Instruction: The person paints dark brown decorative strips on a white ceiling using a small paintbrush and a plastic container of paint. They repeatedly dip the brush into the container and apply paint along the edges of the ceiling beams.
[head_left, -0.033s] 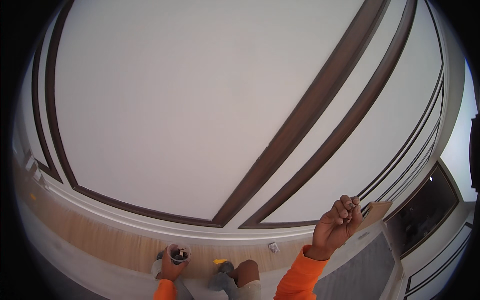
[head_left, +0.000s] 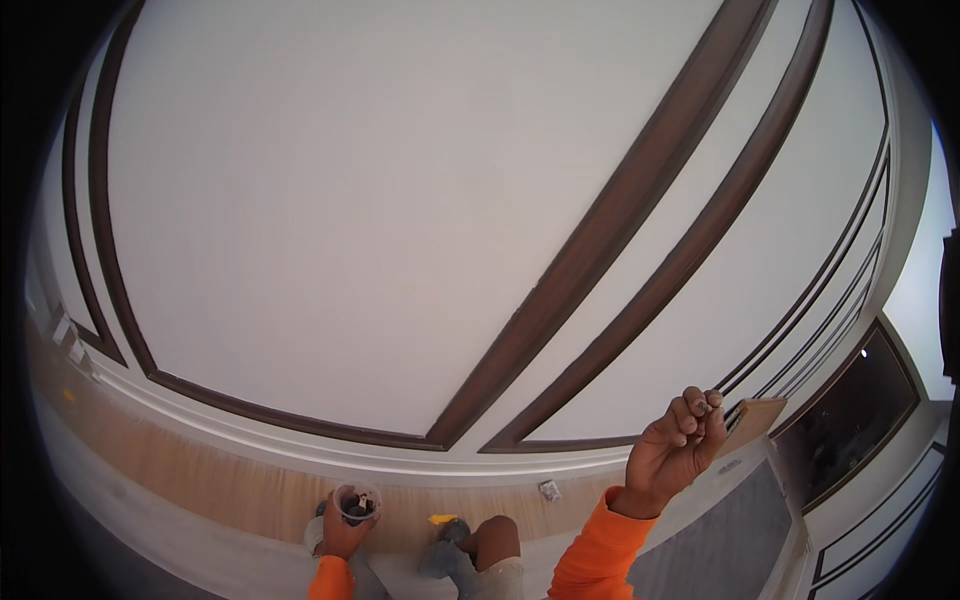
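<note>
Low in the middle, my left hand (head_left: 343,536) is wrapped round a clear plastic cup (head_left: 347,491) with dark stuff and a small light piece inside. My right hand (head_left: 672,448) is raised in front of the wall at the right. Its fingers are curled, with the thumb pressed to the fingertips. Whatever they hold, if anything, is too small to make out. Just beyond the right hand shows a tan board-like panel (head_left: 757,423). The white wall panel (head_left: 380,220) with dark brown wooden molding (head_left: 600,240) fills most of the view.
Below me is a strip of light wood floor (head_left: 240,495) along a white baseboard. A small crumpled grey packet (head_left: 549,491) and a yellow item (head_left: 441,519) lie on it. My bent knee (head_left: 495,545) is near the yellow item. A dark framed panel (head_left: 850,420) stands at the far right.
</note>
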